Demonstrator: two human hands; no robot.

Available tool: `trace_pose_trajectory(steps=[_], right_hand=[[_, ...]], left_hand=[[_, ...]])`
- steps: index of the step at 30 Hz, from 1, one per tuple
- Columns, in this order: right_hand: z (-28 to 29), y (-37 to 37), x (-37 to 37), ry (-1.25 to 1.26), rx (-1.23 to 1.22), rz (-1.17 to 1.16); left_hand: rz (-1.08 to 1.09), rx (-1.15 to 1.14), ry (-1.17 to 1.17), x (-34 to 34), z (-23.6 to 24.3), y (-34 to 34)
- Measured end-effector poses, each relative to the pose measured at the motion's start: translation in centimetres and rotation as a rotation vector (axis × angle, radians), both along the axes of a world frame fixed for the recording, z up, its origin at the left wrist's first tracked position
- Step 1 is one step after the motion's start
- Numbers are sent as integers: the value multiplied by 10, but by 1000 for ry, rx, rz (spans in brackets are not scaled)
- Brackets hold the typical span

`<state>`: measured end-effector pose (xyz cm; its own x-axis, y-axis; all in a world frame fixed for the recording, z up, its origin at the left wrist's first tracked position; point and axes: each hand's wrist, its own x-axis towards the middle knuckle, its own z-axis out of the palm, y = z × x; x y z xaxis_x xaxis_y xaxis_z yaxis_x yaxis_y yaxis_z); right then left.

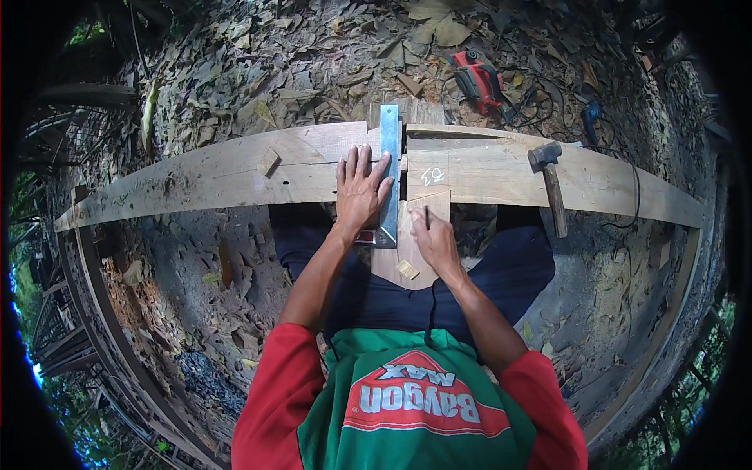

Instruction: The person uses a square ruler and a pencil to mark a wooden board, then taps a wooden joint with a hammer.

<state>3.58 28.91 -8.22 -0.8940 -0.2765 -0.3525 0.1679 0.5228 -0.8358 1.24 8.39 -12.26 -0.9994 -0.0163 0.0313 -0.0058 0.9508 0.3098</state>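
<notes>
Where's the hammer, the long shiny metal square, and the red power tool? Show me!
Hammer [553, 186]: head view, on its wooden handle.
Metal square [389, 135]: head view, on its long blade, beyond the left hand [360, 193].
Red power tool [480, 84]: head view, on its body.

left plank [211, 168]: wood block [269, 162], metal square [389, 129] | right plank [486, 168]: hammer [554, 188] | leafy ground [313, 70]: red power tool [479, 84]

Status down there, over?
Left grip spread over left board and metal square. Right grip pinching slim dark tool. Hammer on right board, clear of both grips.

Dry leaves [298, 66] over bare soil [599, 305] — green foliage [69, 419] beyond
</notes>
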Motion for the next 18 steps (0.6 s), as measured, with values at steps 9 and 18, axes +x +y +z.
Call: trace_pose_trajectory(steps=[9, 18], right_hand=[[-20, -24, -87, 73, -342, -325], [-10, -54, -90, 360, -124, -141]], left_hand=[[-101, -77, -324, -23, 42, -6], [-87, -87, -324, -20, 32, -10]])
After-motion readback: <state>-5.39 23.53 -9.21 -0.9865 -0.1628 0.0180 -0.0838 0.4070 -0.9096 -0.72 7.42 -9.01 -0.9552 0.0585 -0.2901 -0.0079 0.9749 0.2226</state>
